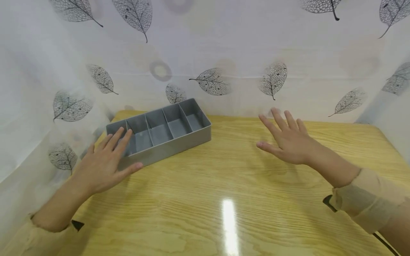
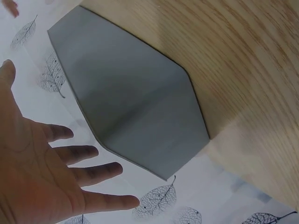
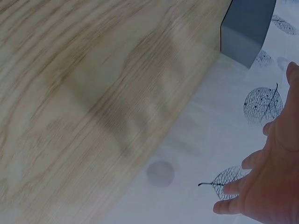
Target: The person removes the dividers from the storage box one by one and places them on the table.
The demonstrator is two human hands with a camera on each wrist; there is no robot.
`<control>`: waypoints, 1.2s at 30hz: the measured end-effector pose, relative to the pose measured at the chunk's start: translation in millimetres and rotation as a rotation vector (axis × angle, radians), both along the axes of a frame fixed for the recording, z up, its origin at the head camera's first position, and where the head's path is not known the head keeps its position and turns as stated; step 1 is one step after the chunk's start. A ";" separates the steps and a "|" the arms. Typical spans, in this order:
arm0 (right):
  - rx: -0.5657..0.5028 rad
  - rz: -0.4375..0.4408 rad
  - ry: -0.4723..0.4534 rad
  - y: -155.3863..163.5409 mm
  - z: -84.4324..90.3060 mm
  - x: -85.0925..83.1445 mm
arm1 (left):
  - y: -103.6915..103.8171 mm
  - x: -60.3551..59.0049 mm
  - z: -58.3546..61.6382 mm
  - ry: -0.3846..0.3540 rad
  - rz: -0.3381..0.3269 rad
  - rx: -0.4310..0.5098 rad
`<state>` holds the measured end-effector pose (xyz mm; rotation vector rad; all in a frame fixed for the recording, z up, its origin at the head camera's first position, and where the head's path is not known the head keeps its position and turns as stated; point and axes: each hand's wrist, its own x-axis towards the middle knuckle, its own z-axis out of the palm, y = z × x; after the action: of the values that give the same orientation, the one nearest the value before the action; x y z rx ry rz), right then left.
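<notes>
A grey divided organizer box [image 1: 169, 145] sits at an angle on the back left of the table, its several compartments facing up. In the head view my left hand [image 1: 100, 165] is spread over the box's near left end, covering part of it. The left wrist view shows that left hand [image 2: 42, 172] with fingers apart and nothing in the palm, beside the grey box wall [image 2: 135, 98]. To the right, my right hand [image 1: 289, 142] hovers above the table with fingers spread, well apart from the box. The right wrist view also shows this hand [image 3: 271, 168] holding nothing.
The yellow wood-grain table [image 1: 192, 199] runs up to a white curtain [image 1: 237, 46] printed with leaves at the back and sides. A bright light reflection lies on the tabletop near the front. A dark cord hangs by the right sleeve [image 1: 368, 202].
</notes>
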<state>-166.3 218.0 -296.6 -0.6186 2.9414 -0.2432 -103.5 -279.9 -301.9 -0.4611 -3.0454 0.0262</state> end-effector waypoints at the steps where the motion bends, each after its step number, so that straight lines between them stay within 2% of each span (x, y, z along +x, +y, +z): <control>1: -0.010 0.013 0.001 -6.8 -2.1 -2.3 | -0.3 -0.1 0.1 0.003 0.003 0.007; 5: -0.040 0.058 -0.002 -33.4 -9.8 -11.1 | 0.2 -0.7 0.3 0.040 0.017 0.039; 9: -0.063 0.096 0.013 -62.4 -18.8 -23.1 | 3.1 -1.2 3.1 0.112 0.021 0.053; 12: -0.084 0.121 0.043 -85.6 -24.2 -33.9 | 7.7 -1.9 10.0 0.168 0.004 0.082; 15: -0.099 0.147 0.069 -107.1 -25.8 -41.9 | 13.8 -3.0 19.6 0.180 0.007 0.105; 17: -0.107 0.169 0.082 -119.6 -26.5 -45.8 | 18.1 -3.6 26.2 0.161 0.026 0.105; 21: -0.168 0.235 0.153 -141.4 -28.4 -53.7 | 23.9 -5.5 36.2 0.061 0.072 0.075; 25: -0.254 0.363 0.273 -159.5 -31.4 -62.1 | 24.2 -7.9 38.9 -0.049 0.084 0.038; 28: -0.271 0.421 0.307 -170.4 -31.0 -65.6 | 23.3 -10.4 37.9 -0.080 0.077 0.033; 31: -0.200 0.387 0.269 -179.9 -29.8 -66.8 | 23.0 -14.0 36.5 -0.103 0.066 0.041; 33: -0.114 0.351 0.235 -185.7 -30.3 -67.3 | 22.2 -16.7 34.7 -0.119 0.058 0.054; 36: 0.017 0.343 0.230 -192.4 -34.9 -67.6 | 19.9 -19.5 31.4 -0.143 0.050 0.080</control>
<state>-233.9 25.6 -331.5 -1.2033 2.9738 -0.1164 -123.0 -260.1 -270.5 -0.3974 -3.1829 -0.1318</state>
